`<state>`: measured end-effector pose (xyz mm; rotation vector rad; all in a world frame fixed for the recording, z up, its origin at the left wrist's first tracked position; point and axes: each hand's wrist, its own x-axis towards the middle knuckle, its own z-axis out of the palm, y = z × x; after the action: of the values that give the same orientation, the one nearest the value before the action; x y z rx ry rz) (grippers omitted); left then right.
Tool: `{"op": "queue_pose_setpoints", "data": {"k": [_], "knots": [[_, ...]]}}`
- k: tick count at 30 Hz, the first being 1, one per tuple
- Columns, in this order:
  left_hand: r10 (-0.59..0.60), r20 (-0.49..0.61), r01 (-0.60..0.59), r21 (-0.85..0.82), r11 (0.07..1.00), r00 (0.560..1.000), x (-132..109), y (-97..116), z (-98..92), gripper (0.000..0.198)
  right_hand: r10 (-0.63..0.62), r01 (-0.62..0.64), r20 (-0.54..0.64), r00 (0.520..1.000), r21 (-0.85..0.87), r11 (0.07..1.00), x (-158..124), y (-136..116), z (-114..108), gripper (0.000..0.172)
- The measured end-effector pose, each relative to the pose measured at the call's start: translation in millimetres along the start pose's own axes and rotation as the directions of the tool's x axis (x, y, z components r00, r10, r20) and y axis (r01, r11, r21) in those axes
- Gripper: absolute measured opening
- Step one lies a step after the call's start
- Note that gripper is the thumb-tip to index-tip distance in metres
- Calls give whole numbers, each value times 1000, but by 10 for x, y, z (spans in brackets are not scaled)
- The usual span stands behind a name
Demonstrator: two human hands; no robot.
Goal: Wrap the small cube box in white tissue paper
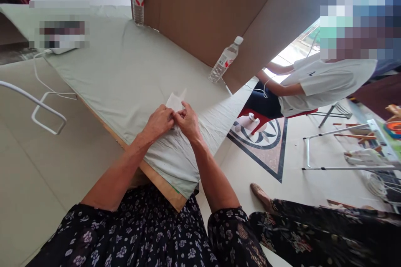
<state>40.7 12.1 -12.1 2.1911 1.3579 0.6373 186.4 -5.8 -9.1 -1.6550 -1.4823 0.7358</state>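
Observation:
A thin white sheet (pixel 175 101), which looks like paper or tissue, shows just beyond my fingers with a pointed corner sticking up. My left hand (pixel 160 122) grips it with curled fingers, palm down. Close against it, my right hand (pixel 188 122) pinches the same sheet between thumb and fingers. The fingertips of both hands meet over the near part of the table, and they hide the sheet's lower edge. Under them lies a pale green cloth (pixel 134 79) with creases around my wrists.
Two clear water bottles (pixel 138 0) stand by a large brown cardboard panel (pixel 200 4). A white device with a cable (pixel 39 76) lies at the far left. Beyond the panel sits a person in a white shirt (pixel 332 85). The table's wooden edge (pixel 166 185) is near my body.

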Motion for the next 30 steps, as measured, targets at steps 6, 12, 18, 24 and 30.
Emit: {"op": "queue_pose_setpoints", "data": {"k": [6,12,18,24,30], "knots": [[-60,-117,28,-258,966,991,-77,-113,78,53,-87,96,205,975,-31,995,7,-51,-109,65],[-205,-196,132,-334,933,959,-61,-71,70,40,-165,237,323,932,-197,951,69,-91,-161,70],[-182,-180,125,-289,949,967,-42,-13,153,36,-76,32,273,959,162,986,212,126,-268,64],[-141,-193,82,-285,955,971,-113,-37,163,47,280,-324,177,944,328,887,363,270,-209,61],[-32,-179,-4,-195,981,983,-118,-98,168,32,196,-279,265,944,329,902,655,182,34,30]]}}
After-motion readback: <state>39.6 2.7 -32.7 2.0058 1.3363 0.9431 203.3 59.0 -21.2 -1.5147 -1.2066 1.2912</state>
